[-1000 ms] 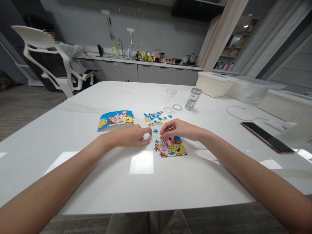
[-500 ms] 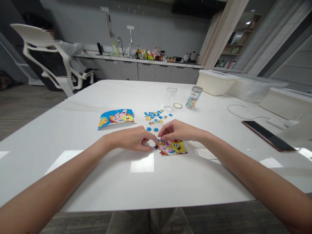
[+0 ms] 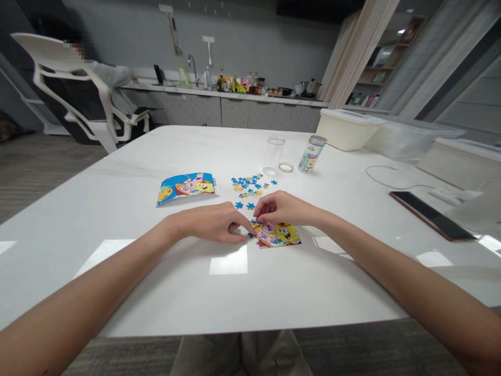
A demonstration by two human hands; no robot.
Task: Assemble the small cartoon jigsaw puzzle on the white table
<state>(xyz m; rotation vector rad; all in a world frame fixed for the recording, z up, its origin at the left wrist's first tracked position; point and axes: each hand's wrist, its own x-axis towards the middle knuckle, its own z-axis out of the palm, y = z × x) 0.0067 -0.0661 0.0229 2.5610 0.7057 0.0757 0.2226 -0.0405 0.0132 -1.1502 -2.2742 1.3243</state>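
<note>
The **left hand** (image 3: 207, 223) is laid on the table with its fingers close together, the fingertips brought to the left edge of a partly assembled cartoon jigsaw **puzzle** (image 3: 276, 235). The **right hand** (image 3: 279, 209) is curled over the puzzle's top edge, its fingers bunched and pointed down. Whether a piece is gripped by either hand cannot be told. A small **blue piece** (image 3: 250, 235) is seen just beside the left fingertips. The puzzle is lying flat between the hands and the **loose pieces** (image 3: 250, 185), which are scattered just beyond it. To the left, a printed **picture sheet** (image 3: 187, 188) is laid on the **table** (image 3: 117, 277).

Farther back, a clear **cup** (image 3: 274, 155) is stood upright, with a round **lid** (image 3: 286, 167) laid flat just beside it. A capped, labelled **jar** (image 3: 312, 154) is stood nearby. Toward the right edge, a white **tub** (image 3: 346, 130) and a clear **bin** (image 3: 415, 138) are placed side by side, their contents hidden. A **phone** (image 3: 430, 215) and a white **cable** (image 3: 385, 177) are left on the right.

Beyond the table, a **person** (image 3: 111, 78) is seated in a white **chair** (image 3: 70, 89). Bottles are crowded on a **counter** (image 3: 219, 96) with a **faucet** (image 3: 191, 68).
</note>
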